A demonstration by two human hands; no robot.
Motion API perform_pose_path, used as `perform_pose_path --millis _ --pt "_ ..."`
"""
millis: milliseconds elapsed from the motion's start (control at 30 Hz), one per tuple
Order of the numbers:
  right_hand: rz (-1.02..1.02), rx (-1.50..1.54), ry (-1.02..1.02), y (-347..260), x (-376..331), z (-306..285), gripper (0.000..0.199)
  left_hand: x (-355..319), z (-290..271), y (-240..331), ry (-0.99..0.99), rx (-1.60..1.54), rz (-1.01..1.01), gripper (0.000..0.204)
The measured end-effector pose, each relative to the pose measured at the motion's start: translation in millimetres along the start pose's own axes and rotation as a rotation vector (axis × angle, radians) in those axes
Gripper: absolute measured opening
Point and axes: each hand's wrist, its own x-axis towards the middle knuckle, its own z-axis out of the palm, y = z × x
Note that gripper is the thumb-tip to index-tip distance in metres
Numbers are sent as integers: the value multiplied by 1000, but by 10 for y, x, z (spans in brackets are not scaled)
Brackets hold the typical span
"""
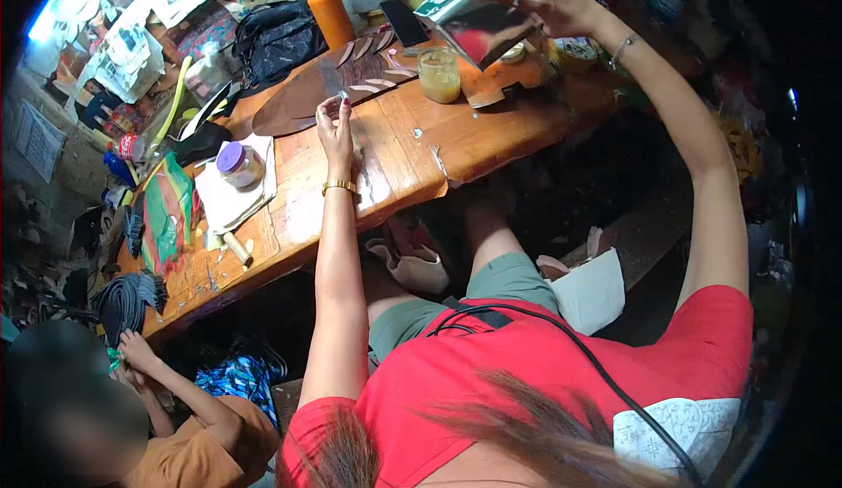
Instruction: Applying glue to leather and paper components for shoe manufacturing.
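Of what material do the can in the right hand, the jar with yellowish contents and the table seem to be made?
Can: probably metal, polished, since its side reflects red like a mirror.
Jar: clear, smooth, probably glass, possibly plastic; its wall looks see-through.
Table: likely wood, with a glossy but worn finish; its orange-brown top shows seams and highlights.

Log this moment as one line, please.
Left hand: over wooden table, grip unclear | Right hand: gripping tilted shiny tin | Nearby: jar with yellowish contents, orange bottle
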Motion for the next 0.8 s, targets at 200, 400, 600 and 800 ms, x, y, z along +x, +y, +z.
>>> perform_pose_path --millis 200,400,600,800 --pt "-117 -114 -60 32 283 -65 122 -19 6 43 -39 -59 -109 25" --pt "-245 -288 -232 -60 498 -207 125 -11 33 62 -4 -67 -127 24" --pt "-292 -352 -236 -213 676 -294 130 -14 26 25 2 -88 -129 24" --pt "-259 -411 -421 -315 774 -416 132 -16 28 56 -5 -14 -98 23"
